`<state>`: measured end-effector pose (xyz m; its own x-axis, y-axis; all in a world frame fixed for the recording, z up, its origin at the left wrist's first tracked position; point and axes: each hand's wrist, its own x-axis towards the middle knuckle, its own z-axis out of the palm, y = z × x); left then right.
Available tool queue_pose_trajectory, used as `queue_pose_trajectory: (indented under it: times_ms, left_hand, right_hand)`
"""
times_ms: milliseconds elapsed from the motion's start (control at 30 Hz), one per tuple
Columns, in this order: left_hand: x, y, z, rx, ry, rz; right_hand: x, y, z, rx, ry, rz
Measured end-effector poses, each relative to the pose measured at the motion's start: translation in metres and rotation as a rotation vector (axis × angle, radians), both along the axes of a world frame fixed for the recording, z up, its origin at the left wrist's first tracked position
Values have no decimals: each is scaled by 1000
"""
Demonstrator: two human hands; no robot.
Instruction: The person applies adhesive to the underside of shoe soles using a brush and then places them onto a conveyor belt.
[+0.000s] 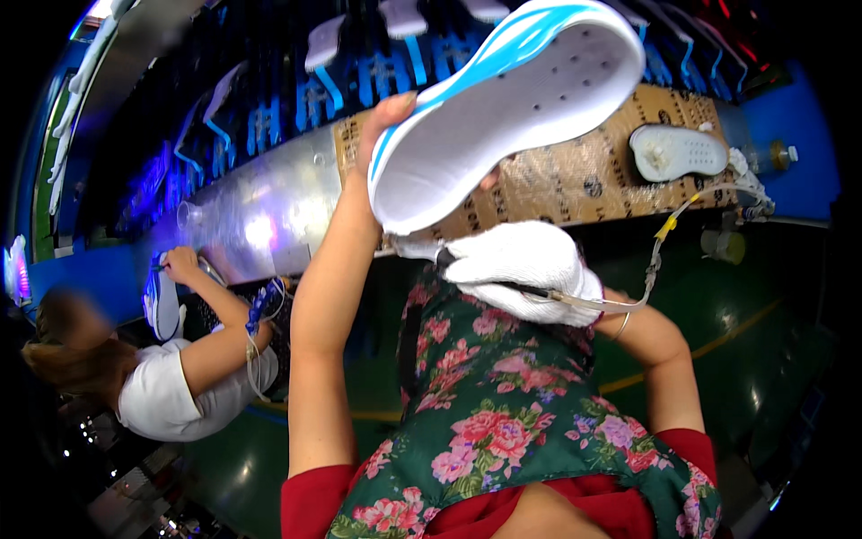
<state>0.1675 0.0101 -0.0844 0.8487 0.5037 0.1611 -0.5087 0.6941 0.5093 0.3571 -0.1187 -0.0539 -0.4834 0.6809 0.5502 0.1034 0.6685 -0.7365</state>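
My left hand [375, 135] holds up a white shoe sole [516, 117] with a blue patterned side, thumb at its edge and fingertips showing beyond the lower rim. The sole is tilted so its inner face, dotted with small holes near one end, shows to me. Below it, my right hand [530, 269], in a white knitted glove, is closed around a thin dark-handled tool [444, 258] with a pale, flattened tip close to the sole's lower end. A clear tube [654, 269] runs from the glove up to the bench. What the tool's tip touches, I cannot tell.
The bench is covered with printed brown tape [557, 193] and clear film [260, 207]. Another pale sole [680, 152] lies at the right by a clear bottle [774, 156]. Blue racks with soles [404, 18] line the back. At left a co-worker [175, 386] handles a sole.
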Motion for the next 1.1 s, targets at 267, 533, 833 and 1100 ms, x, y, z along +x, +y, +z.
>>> queue_pose_trajectory:
  times_ms: [267,533,833,1100]
  left_hand:
    - [4,-9,-5,-186,-100,5]
    - [16,-51,-22,-314,-49,116]
    - [7,-62,-15,-192,288,482]
    - [0,-61,0,105,210,404]
  right_hand:
    - [16,8,4,-375,187,-129]
    - [58,60,33,323,10,-593]
    - [36,15,14,55,144,-198]
    - [81,-1,-15,-634,1026,-107]
